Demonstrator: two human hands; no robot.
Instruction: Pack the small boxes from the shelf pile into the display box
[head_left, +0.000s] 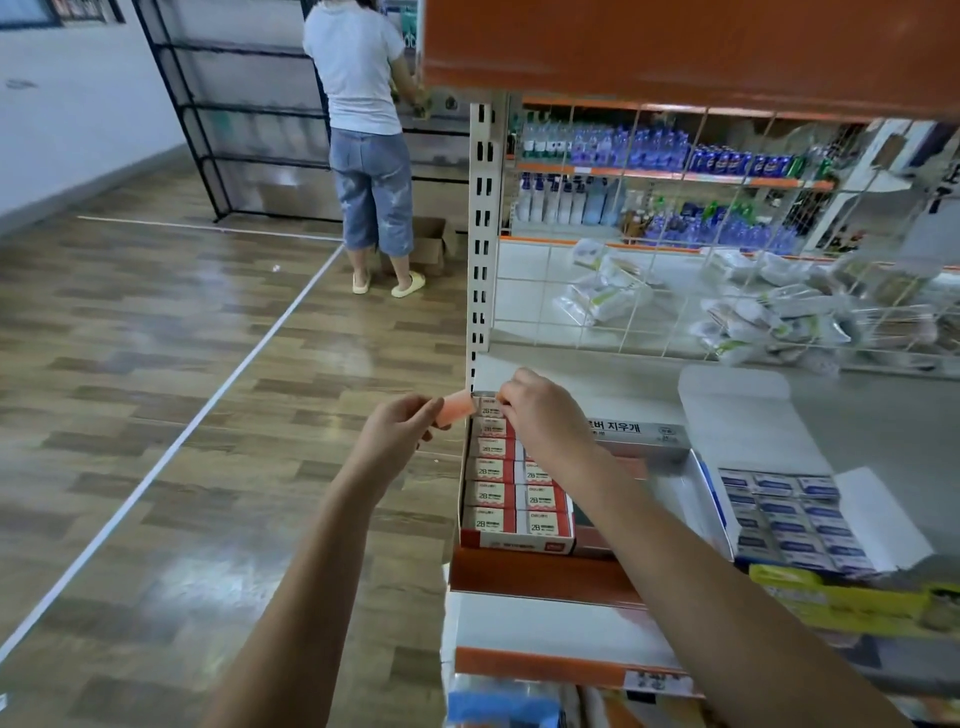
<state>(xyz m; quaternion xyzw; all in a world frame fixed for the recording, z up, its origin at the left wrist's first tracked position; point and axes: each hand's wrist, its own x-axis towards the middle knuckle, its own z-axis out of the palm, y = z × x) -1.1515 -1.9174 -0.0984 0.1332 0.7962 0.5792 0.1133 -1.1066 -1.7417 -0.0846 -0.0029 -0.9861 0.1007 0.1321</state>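
Centre frame: my left hand (400, 423) pinches a small box (457, 408); my right hand (540, 415) fingers curl on the top row in the display box (517, 543).

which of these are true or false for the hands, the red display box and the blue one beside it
1. The left hand holds a small orange box. True.
2. The right hand rests on the blue display box. False: it is at the far end of the red display box.
3. The red display box holds rows of small boxes. True.
4. The red display box lies on the floor. False: it sits on the shelf.
5. A person stands in the background. True.
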